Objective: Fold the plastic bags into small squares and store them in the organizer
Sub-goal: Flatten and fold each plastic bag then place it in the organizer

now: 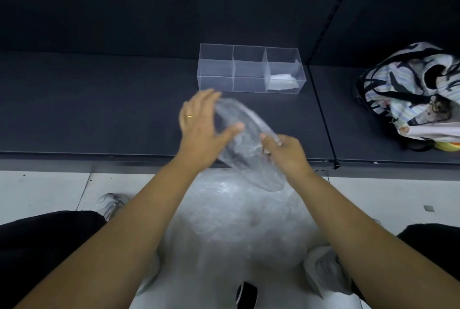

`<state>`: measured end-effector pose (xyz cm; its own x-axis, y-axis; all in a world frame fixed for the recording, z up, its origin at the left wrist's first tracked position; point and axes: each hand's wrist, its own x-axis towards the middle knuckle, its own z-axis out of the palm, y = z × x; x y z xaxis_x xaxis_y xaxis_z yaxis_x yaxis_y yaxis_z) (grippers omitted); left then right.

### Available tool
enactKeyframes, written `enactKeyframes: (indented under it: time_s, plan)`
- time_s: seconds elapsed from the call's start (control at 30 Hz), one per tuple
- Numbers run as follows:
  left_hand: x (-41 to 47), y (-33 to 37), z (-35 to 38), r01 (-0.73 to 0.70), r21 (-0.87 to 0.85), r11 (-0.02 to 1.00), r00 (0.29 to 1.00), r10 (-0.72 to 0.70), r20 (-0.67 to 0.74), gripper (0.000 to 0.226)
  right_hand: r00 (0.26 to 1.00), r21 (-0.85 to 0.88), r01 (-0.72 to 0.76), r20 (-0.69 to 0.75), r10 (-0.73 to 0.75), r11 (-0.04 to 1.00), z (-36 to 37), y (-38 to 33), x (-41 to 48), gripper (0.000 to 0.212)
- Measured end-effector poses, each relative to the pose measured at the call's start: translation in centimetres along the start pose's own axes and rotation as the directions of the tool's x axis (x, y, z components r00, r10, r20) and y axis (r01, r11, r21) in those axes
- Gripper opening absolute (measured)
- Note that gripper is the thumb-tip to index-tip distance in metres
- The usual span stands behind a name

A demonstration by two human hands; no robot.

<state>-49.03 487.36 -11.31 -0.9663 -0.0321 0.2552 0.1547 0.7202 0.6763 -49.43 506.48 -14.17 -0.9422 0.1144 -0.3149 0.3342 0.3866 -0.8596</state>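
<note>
Clear plastic bag, unfolded and blurred, held in the air between both hands just above the front edge of the dark shelf. Left hand on its upper end, fingers stretched behind the film and thumb pressed on the front, so gripping it; thin gold ring on 1 finger. Right hand at the lower right edge, fingers curled and pinching the plastic.

Beyond the hands, on the shelf: clear organizer, 3 columns wide, with 1 folded bag lying in the right-end compartment. Well apart to the right, a patterned fabric bag, slumped open.

Below the arms, a large heap of clear plastic bags on the pale tiled floor, between 2 dark-clothed legs. Left of the heap, a grey shoe.
</note>
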Motion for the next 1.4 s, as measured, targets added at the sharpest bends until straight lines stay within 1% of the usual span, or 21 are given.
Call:
enactKeyframes:
  time_s: [0.03,0.1,0.2,0.23,0.3,0.37,0.4,0.5,0.6,0.63,0.73,0.8,0.83,0.9,0.97,1.0,1.07,1.2,1.3,1.33,1.4]
  plan:
    - [-0.1,0.9,0.4,-0.118,0.035,0.992,0.989,0.115,0.093,0.085,1.000,0.049,-0.012,-0.005,0.012,0.999,-0.7,-0.5,0.0,0.035]
    - [-0.5,2.0,1.4,-0.234,0.120,0.965,0.959,0.208,0.192,0.094,0.998,0.146,-0.043,0.041,0.038,0.988,-2.0,-1.6,-0.3,0.037]
    - [-1.0,2.3,1.9,-0.216,0.203,0.955,0.973,0.192,0.131,0.104,0.987,0.222,-0.110,0.141,0.079,0.969,-3.4,-2.6,-0.9,0.042]
    - [-1.0,2.3,1.9,-0.214,0.181,0.960,0.975,0.198,0.105,0.098,0.983,0.238,-0.120,0.166,0.082,0.964,-3.6,-2.8,-1.1,0.043]
    - [-1.0,2.5,2.0,-0.203,0.074,0.976,0.977,0.198,0.080,0.065,0.975,0.252,-0.138,0.207,0.086,0.958,-3.9,-3.1,-1.4,0.043]
    - [-0.9,2.6,2.0,-0.106,-0.058,0.993,0.993,0.109,0.040,0.021,0.966,0.250,-0.174,0.230,0.116,0.953,-4.1,-3.3,-1.7,0.042]
    - [-0.7,2.4,1.9,-0.026,-0.120,0.992,0.999,0.030,0.032,0.008,0.963,0.248,-0.193,0.232,0.135,0.949,-4.4,-3.3,-1.7,0.040]
    - [-0.3,1.4,1.1,0.176,-0.253,0.951,0.984,-0.163,0.072,0.008,0.978,0.264,-0.178,0.152,0.141,0.948,-5.8,-2.6,-1.0,0.028]
    - [0.1,0.6,-0.1,0.248,-0.367,0.897,0.968,-0.220,0.118,0.011,0.986,0.299,-0.162,0.022,0.163,0.940,-7.9,-1.2,0.3,0.010]
    - [0.1,0.6,-0.4,0.253,-0.401,0.880,0.967,-0.218,0.132,0.013,0.985,0.274,-0.163,-0.011,0.172,0.948,-8.5,-0.8,0.7,0.008]
    - [0.3,0.3,-1.0,0.242,-0.385,0.890,0.970,-0.212,0.120,0.014,0.982,0.179,-0.131,-0.111,0.153,0.975,-9.9,0.2,1.3,0.025]
    - [0.6,0.0,-1.4,0.219,-0.322,0.921,0.975,-0.196,0.102,0.014,0.988,0.123,-0.010,-0.150,0.029,0.992,-10.5,0.1,1.2,0.036]
    - [0.8,-0.1,-1.6,0.204,-0.296,0.933,0.978,-0.184,0.096,0.015,0.992,0.062,0.071,-0.106,-0.064,0.996,-10.6,-0.1,1.1,0.042]
    - [1.0,0.0,-1.8,0.170,-0.258,0.951,0.985,-0.153,0.084,0.017,0.978,-0.097,0.190,0.104,-0.180,0.977,-10.2,-0.7,0.8,0.054]
    - [1.2,0.0,-2.1,0.144,-0.244,0.959,0.988,-0.127,0.083,0.016,0.946,-0.259,0.239,0.279,-0.164,0.936,-8.8,-0.9,1.2,0.065]
    - [1.3,0.0,-2.2,0.137,-0.248,0.959,0.989,-0.119,0.089,0.015,0.940,-0.328,0.241,0.314,-0.135,0.913,-8.0,-0.8,1.5,0.066]
    - [1.3,-0.4,-2.4,0.133,-0.251,0.959,0.989,-0.111,0.098,0.012,0.949,-0.375,0.200,0.304,-0.084,0.905,-6.6,-0.7,2.2,0.051]
    - [1.3,-1.7,-3.5,0.196,-0.243,0.950,0.979,-0.176,0.099,0.011,0.967,-0.083,0.085,0.245,-0.062,0.993,-7.2,-1.1,2.7,0.033]
    - [1.6,-2.7,-4.5,0.368,-0.131,0.921,0.893,-0.310,0.326,0.007,0.961,0.078,0.133,0.233,-0.147,0.988,-8.2,-2.9,2.0,0.027]
    - [1.7,-2.6,-4.7,0.376,-0.061,0.924,0.865,-0.327,0.379,0.002,0.952,0.102,0.164,0.244,-0.184,0.981,-8.1,-3.6,1.6,0.027]
    - [2.4,-1.2,-4.5,0.301,-0.020,0.954,0.876,-0.268,0.402,0.024,0.929,0.105,0.236,0.267,-0.256,0.966,-7.8,-5.2,0.8,0.026]
